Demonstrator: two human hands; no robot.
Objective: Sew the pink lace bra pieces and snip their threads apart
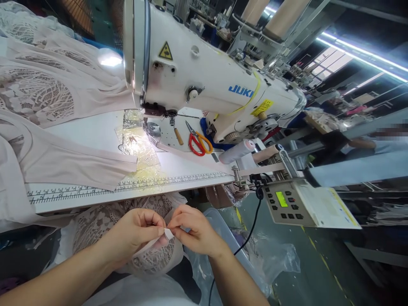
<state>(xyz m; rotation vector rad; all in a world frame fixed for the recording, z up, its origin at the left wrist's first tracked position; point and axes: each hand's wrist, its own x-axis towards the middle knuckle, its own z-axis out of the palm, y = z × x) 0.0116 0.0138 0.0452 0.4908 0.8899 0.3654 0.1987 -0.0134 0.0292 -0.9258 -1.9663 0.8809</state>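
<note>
Below the table's front edge, my left hand (135, 231) and my right hand (193, 229) meet fingertip to fingertip. Both pinch a small white fabric strip (168, 233) between thumb and fingers. Under the hands lies a bundle of pale lace fabric (149, 259) in my lap. Above them stands a white JUKI sewing machine (207, 80) on a white table (95, 131) with a printed ruler (127, 187) along its front edge. Pale pink fabric (63, 161) lies flat on the table left of the needle area (149, 127).
Red-and-orange scissors (199, 142) and a small screwdriver (177, 134) lie beside the machine base. A control panel with a green display (287, 202) hangs at the right. Lace garments (35, 89) pile up at the left. A clear plastic bin and bags (255, 255) sit on the floor.
</note>
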